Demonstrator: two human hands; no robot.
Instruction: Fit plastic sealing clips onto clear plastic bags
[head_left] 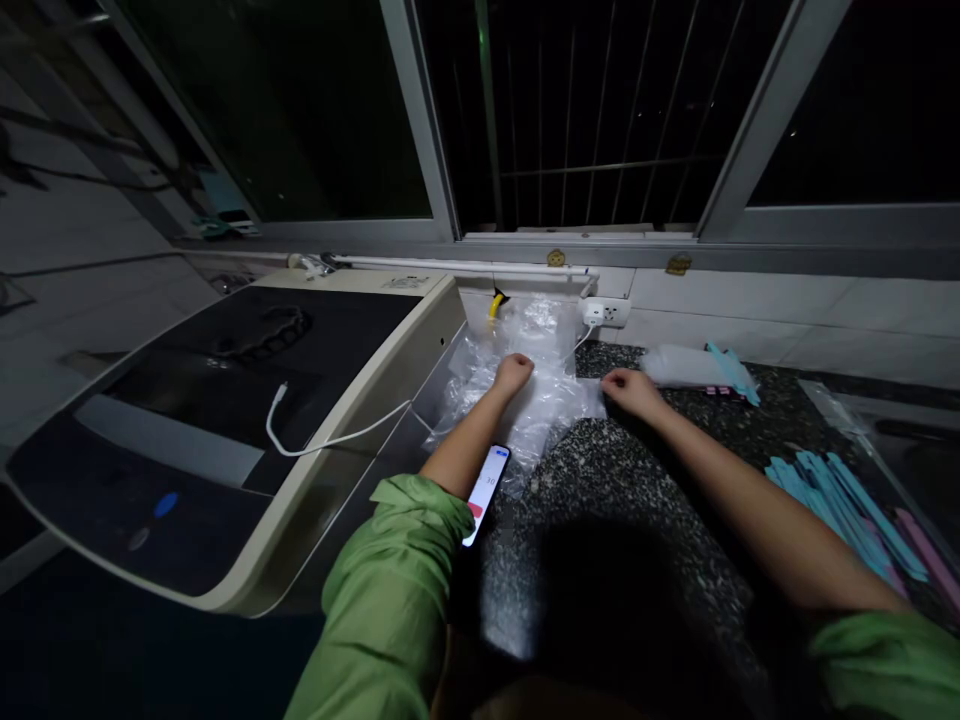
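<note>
A loose heap of clear plastic bags (551, 400) lies on the speckled dark counter in front of the wall. My left hand (514, 372) is over the heap with its fingers curled closed; what is between them, if anything, is hidden. At the heap's right edge, my right hand (630, 390) has its fingertips pinched on the end of a clear plastic bag (592, 398). Beside my left forearm lies a phone (489, 485) with its screen lit, partly covered by the forearm and sleeve.
A washing machine (330, 310) with a white cable (330, 442) on it stands left. Behind the heap are a white plug (594, 312) and wall socket (616, 312). To the right lie a plastic-wrapped bundle (679, 366) and several light-blue strips (825, 490) with pink ones (926, 550).
</note>
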